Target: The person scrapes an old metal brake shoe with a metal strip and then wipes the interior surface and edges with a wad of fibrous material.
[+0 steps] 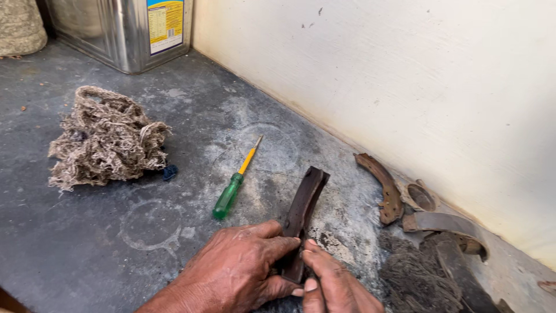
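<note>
While both hands meet at the near edge of the grey concrete floor (87,243), 1 dark curved brake shoe (304,206) lies between them, its far end pointing toward the wall (405,75). Left hand (237,269) is closed over the near end of the shoe, fingers wrapped from the left side. Right hand (333,284) pinches the same end from the right, thumb and fingertips pressed on its edge. Shoe rests on the floor, near end hidden under the hands.

Count of other things:
- 1 screwdriver (234,182), green handle, yellow shank, lying just left of the shoe, not touching it.
- 1 wad of frayed jute netting (104,139), well apart toward the left edge, with 1 small dark blue scrap (169,172) at its right side.
- 1 square metal tin (124,29) with a label, at the far corner by the wall.
- 1 woven sack (20,26) at the far left corner, partly cut off.
- At least 2 more rusty brake shoes (388,191) along the wall on the right, beside 1 rusty ring-shaped part (421,197); exact count unclear.
- 1 patch of dark fibrous debris (414,272) right of the hands.
</note>
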